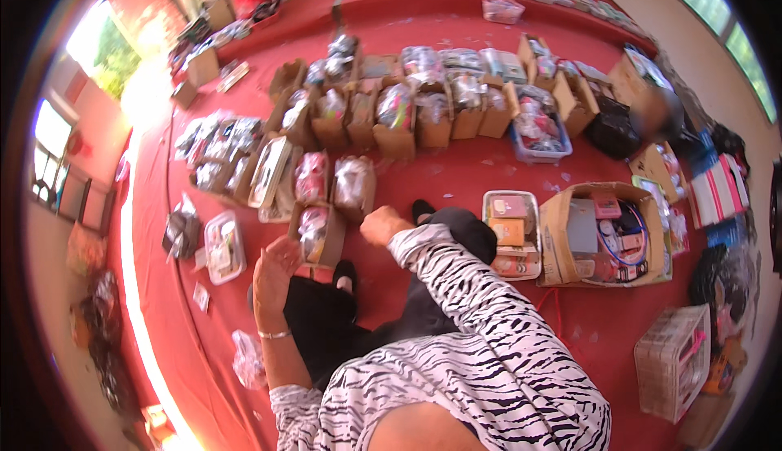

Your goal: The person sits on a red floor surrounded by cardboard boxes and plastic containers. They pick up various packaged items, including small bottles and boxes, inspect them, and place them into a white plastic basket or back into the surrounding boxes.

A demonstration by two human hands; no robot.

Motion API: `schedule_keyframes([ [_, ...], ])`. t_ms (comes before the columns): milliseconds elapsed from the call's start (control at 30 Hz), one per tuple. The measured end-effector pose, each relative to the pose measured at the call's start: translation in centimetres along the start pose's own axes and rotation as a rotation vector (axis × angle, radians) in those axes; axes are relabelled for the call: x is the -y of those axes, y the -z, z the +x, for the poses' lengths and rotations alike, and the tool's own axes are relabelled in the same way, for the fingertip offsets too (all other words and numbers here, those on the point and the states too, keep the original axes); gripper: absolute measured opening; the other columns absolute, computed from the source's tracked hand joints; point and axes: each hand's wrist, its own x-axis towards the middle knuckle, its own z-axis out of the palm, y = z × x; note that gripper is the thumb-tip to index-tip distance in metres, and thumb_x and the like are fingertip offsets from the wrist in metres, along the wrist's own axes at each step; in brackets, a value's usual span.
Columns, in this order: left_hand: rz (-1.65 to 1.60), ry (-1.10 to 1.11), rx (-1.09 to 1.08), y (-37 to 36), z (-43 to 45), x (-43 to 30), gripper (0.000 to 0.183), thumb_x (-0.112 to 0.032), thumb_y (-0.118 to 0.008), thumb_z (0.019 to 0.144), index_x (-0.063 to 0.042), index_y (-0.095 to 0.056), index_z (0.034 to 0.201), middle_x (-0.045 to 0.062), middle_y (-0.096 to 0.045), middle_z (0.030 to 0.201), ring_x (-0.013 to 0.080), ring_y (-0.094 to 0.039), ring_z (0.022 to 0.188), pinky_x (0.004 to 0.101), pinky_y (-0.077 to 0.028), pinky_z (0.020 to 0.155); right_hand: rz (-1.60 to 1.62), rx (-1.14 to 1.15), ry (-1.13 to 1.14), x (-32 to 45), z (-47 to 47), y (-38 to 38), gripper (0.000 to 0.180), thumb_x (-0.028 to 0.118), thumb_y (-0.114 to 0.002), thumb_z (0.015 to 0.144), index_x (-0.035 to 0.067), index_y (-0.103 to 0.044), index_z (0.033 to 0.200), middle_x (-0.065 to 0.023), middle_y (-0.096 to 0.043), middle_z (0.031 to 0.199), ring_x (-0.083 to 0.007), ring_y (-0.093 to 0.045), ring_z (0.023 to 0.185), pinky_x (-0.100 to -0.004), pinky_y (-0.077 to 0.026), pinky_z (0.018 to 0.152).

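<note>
My left hand [275,274] is raised beside a cardboard box [333,240] that holds plastic-wrapped goods. Its fingers are spread a little, and nothing shows in it. Right of that box, my right hand [385,225] is curled; whether something small lies inside its fingers is hidden. Close beyond the right hand is another cardboard box [365,191] with clear-wrapped goods. A box with pink-wrapped goods [311,176] stands to its left. Neither hand visibly touches a box.
Rows of cardboard boxes [397,145] stand ahead on red floor covering. To the left lies a clear plastic tray [225,249]. On the right are a white basket [486,225] with small boxes, a large open carton [553,237] and a white crate [660,359]. A plastic bag [247,359] lies near my left forearm.
</note>
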Motion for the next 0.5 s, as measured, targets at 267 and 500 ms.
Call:
schedule_keyframes([
  [267, -0.056, -0.292, 0.083, 1.2, -5.2, -6.2, 0.051, -0.033, -0.038, 0.093, 0.004, -0.038, 0.127, 0.016, -0.051, 0.121, 0.0226, -0.052, 0.106, 0.0370, -0.040, 0.093, -0.024, 0.069, -0.027, 0.1, -0.3, 0.4, 0.020, 0.016, -0.055, 0.075, 0.007, -0.068, 0.089, -0.0129, -0.066, 0.094, -0.0276, -0.063, 0.089, -0.0402, -0.050, 0.073],
  [500, 0.015, -0.478, -0.085, 3.2, -14.3, -8.4, 0.047, -0.029, -0.039, 0.094, 0.002, -0.037, 0.128, 0.014, -0.050, 0.122, 0.0238, -0.049, 0.109, 0.0390, -0.037, 0.096, -0.118, 0.012, 0.076, 2.8, 0.9, 1.5, 0.020, 0.017, -0.054, 0.079, 0.011, -0.069, 0.091, -0.0075, -0.067, 0.093, -0.0227, -0.064, 0.088, -0.0378, -0.052, 0.070],
])
